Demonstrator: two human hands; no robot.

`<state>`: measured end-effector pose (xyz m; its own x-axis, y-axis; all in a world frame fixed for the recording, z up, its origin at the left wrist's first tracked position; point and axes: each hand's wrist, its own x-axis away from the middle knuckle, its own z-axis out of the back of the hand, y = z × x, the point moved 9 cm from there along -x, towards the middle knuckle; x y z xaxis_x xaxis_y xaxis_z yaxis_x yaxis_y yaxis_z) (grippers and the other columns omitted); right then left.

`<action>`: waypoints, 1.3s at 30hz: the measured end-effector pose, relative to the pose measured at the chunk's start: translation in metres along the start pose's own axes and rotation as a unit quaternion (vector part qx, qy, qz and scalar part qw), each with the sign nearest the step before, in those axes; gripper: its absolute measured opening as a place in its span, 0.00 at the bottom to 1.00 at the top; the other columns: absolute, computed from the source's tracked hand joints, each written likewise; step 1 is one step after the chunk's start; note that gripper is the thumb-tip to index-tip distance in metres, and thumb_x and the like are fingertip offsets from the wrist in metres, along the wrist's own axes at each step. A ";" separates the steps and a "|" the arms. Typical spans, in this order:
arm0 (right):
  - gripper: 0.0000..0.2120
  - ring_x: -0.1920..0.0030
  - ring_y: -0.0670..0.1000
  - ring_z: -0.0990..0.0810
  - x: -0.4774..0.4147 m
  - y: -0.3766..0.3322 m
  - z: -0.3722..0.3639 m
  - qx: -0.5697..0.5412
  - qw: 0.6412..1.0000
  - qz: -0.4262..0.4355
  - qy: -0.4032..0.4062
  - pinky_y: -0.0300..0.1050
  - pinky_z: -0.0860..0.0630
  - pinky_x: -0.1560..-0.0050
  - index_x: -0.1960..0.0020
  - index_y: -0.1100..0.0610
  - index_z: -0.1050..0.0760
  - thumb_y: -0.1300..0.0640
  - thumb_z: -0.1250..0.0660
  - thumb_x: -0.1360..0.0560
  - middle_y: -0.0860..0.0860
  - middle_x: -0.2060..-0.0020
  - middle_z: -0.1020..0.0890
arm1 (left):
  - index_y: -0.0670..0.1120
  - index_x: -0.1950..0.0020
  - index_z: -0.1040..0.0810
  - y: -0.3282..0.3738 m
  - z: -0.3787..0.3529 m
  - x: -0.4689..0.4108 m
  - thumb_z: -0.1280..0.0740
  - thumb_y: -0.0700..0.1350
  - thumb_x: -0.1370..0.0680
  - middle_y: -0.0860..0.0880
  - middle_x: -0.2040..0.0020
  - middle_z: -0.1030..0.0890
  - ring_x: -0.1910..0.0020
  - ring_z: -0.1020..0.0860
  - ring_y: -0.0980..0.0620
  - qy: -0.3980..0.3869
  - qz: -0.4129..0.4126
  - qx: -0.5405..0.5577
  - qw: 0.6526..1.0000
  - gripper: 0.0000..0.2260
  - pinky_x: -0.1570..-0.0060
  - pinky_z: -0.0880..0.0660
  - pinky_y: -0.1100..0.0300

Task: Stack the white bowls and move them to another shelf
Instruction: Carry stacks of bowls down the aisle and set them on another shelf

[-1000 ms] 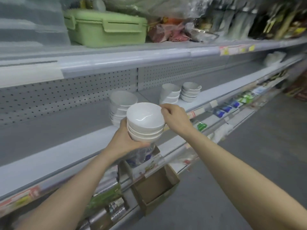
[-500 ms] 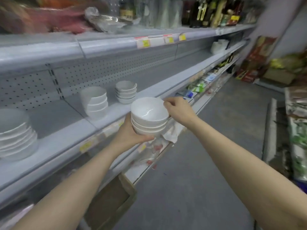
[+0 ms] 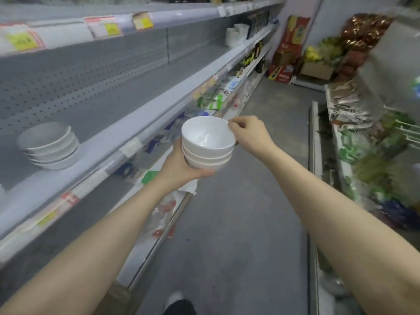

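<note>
A stack of three white bowls (image 3: 208, 144) hangs in mid-air over the aisle floor, out in front of me. My left hand (image 3: 181, 168) cups the stack from below and behind, fingers curled under the bottom bowl. My right hand (image 3: 247, 133) pinches the rim of the top bowl on its right side. Another stack of white bowls (image 3: 48, 146) stands on the grey shelf (image 3: 118, 123) at the left.
A long grey shelving unit runs along the left, with more white dishes (image 3: 235, 34) far down it and packaged goods on lower shelves. Cardboard boxes (image 3: 287, 53) stand at the aisle's end. Racks of goods (image 3: 372, 142) line the right. The grey floor (image 3: 238, 223) lies between.
I have turned right and moved along the aisle, carrying the stack away from the shelf. The bowls left on the shelf have slid to the far left of view. Both hands keep their hold.
</note>
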<state>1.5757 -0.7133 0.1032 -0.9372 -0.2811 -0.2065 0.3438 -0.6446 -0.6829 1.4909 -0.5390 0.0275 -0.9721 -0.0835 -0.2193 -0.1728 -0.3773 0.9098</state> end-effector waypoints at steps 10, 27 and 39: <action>0.12 0.68 0.52 0.26 -0.125 0.102 0.066 0.031 0.993 -0.077 0.078 0.43 0.33 0.65 0.67 0.59 0.30 0.55 0.42 0.28 0.48 0.76 0.27 | 0.50 0.30 0.38 -0.020 -0.093 -0.190 0.16 0.50 0.42 0.65 0.40 0.27 0.42 0.27 0.71 -0.089 -0.012 0.035 0.995 0.47 0.47 0.29 0.74; 0.14 0.60 0.55 0.18 -0.363 0.264 0.149 0.047 0.980 -0.127 0.148 0.47 0.22 0.55 0.59 0.54 0.18 0.54 0.43 0.27 0.52 0.69 0.17 | 0.52 0.31 0.34 -0.043 -0.226 -0.492 0.17 0.61 0.47 0.58 0.36 0.23 0.38 0.25 0.62 -0.150 -0.045 0.028 0.987 0.50 0.37 0.25 0.55; 0.14 0.61 0.51 0.18 -0.591 0.375 0.228 0.053 0.988 -0.090 0.113 0.40 0.28 0.63 0.60 0.52 0.18 0.54 0.42 0.26 0.50 0.69 0.17 | 0.52 0.26 0.38 -0.044 -0.323 -0.723 0.15 0.56 0.44 0.60 0.35 0.25 0.36 0.26 0.62 -0.109 -0.038 0.036 0.993 0.52 0.36 0.28 0.61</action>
<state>2.2718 -0.9511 0.1283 -0.9687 0.0041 -0.2481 0.1629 -0.7436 -0.6485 2.2527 -0.7601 0.0325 -0.9658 0.1468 -0.2139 -0.2501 -0.3081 0.9179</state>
